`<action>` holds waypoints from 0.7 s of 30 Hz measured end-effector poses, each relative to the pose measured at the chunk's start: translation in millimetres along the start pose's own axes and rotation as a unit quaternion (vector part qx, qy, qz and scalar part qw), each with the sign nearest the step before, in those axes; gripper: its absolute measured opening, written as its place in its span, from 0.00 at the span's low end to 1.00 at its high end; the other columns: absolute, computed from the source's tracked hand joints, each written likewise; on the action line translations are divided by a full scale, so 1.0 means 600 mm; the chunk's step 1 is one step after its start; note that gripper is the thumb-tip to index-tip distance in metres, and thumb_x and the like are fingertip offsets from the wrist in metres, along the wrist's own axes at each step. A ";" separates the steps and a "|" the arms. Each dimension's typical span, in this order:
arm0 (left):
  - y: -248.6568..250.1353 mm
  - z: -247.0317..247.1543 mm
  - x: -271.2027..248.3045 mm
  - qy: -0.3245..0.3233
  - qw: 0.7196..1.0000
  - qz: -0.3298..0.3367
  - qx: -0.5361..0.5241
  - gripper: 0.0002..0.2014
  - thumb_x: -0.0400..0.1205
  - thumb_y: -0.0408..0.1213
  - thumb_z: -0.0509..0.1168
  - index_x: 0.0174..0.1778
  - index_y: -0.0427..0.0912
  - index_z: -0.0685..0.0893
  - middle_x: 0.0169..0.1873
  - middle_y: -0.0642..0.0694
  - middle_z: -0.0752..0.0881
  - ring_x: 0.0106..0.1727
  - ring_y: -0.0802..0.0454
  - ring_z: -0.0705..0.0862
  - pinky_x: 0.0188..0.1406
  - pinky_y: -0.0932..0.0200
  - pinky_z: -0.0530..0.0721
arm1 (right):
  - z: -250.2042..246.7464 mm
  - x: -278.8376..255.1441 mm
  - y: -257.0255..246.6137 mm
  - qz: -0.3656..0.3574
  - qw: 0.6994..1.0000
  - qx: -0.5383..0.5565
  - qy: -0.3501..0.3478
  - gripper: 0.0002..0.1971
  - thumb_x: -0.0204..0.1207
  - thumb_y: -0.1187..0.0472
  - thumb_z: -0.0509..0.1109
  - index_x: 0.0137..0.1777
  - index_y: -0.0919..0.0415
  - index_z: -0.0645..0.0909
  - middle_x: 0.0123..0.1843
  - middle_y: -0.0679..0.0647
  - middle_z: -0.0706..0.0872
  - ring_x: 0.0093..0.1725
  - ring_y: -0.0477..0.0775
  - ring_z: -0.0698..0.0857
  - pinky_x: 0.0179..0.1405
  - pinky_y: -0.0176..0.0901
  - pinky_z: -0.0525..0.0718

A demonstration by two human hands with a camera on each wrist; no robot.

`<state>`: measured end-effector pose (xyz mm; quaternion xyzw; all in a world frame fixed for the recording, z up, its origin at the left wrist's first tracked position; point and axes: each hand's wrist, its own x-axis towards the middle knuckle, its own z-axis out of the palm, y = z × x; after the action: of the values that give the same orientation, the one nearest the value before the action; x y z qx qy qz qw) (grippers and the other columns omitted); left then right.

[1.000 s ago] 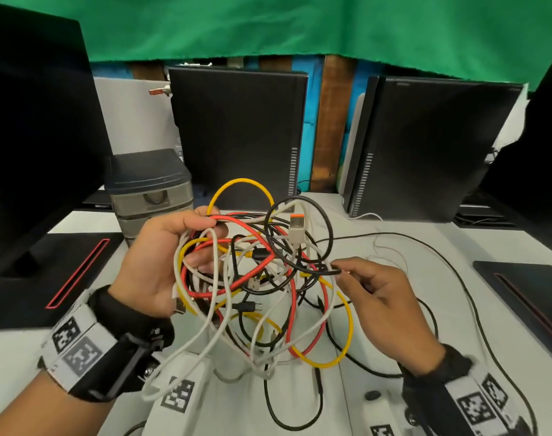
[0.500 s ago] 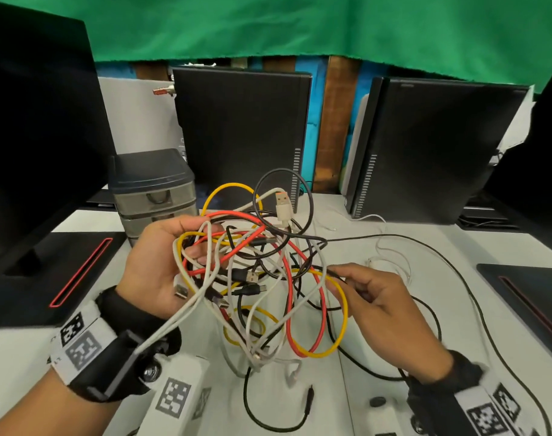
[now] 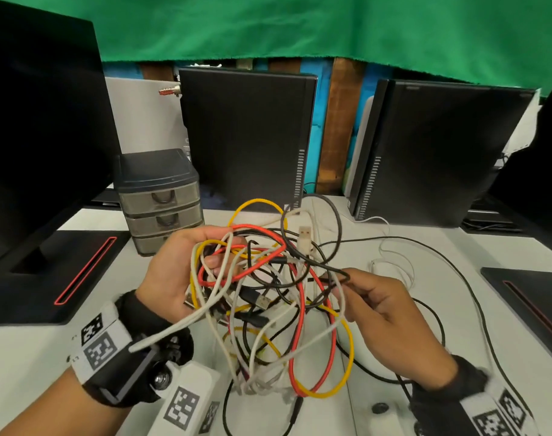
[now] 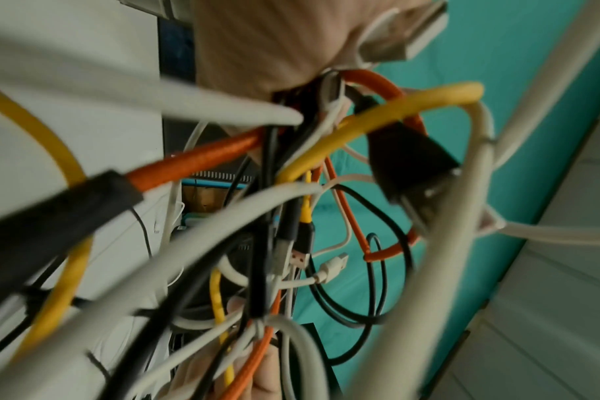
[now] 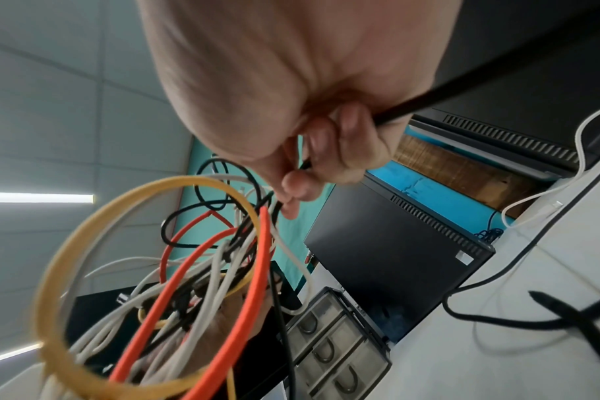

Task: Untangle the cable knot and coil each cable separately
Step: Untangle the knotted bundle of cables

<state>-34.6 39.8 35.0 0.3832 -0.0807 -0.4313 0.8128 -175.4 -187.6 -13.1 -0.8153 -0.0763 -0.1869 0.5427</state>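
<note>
A knot of tangled cables (image 3: 268,297) hangs above the white table (image 3: 457,309): red (image 3: 312,309), yellow (image 3: 347,357), white and black strands with USB plugs. My left hand (image 3: 186,269) grips the knot's left side, fingers curled through its loops. My right hand (image 3: 378,303) pinches a thin black cable (image 3: 331,270) at the knot's right edge; that black cable (image 5: 463,89) runs through the curled fingers (image 5: 346,140). In the left wrist view the cables (image 4: 292,189) fill the frame close up. A white USB plug (image 3: 304,234) sticks up at the top.
A grey three-drawer box (image 3: 159,199) stands behind my left hand. Two black computer cases (image 3: 246,140) (image 3: 441,152) stand at the back. A monitor base (image 3: 48,278) lies left, another (image 3: 529,294) right. Loose black and white cables (image 3: 457,262) trail over the table's right side.
My right hand has risen and taken a black strand, drawing it rightward out of the knot. The knot has turned slightly in my left hand, its lower loops hanging longer.
</note>
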 end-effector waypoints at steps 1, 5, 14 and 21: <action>-0.004 0.000 0.003 -0.003 1.000 -0.005 0.012 0.19 0.57 0.32 0.84 0.35 0.39 0.81 0.22 0.47 0.74 0.19 0.56 0.76 0.23 0.67 0.78 | 0.001 -0.001 0.006 0.006 1.000 0.007 -0.011 0.20 0.87 0.69 0.61 0.51 0.45 0.89 0.36 0.52 0.88 0.36 0.60 0.82 0.41 0.38 0.79; -0.010 -0.006 0.011 -0.006 0.999 -0.046 0.005 0.05 0.75 0.35 0.70 0.37 0.39 0.81 0.21 0.48 0.75 0.18 0.57 0.75 0.25 0.70 0.67 | 0.003 -0.002 0.019 0.034 0.999 0.019 -0.028 0.18 0.76 0.56 0.58 0.54 0.61 0.87 0.42 0.78 0.81 0.41 0.80 0.77 0.42 0.51 0.74; -0.009 0.011 0.003 -0.007 0.999 -0.023 -0.028 0.11 0.82 0.37 0.58 0.34 0.40 0.75 0.16 0.49 0.69 0.15 0.58 0.71 0.23 0.70 0.69 | -0.015 0.012 0.010 0.023 0.996 0.037 0.077 0.15 0.84 0.66 0.66 0.56 0.48 0.91 0.46 0.56 0.94 0.45 0.66 0.89 0.44 0.59 0.85; 0.000 0.019 -0.010 -0.021 0.996 -0.053 -0.069 0.10 0.80 0.34 0.61 0.33 0.43 0.69 0.14 0.48 0.68 0.13 0.55 0.71 0.13 0.66 0.76 | -0.015 0.009 0.003 0.063 0.997 0.045 0.017 0.18 0.84 0.75 0.63 0.57 0.55 0.91 0.39 0.54 0.93 0.39 0.51 0.90 0.41 0.38 0.86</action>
<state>-43.7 38.2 44.4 0.3205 -0.0474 -0.4867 0.8113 -172.0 -196.8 -9.6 -0.7901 -0.0238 -0.1620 0.5907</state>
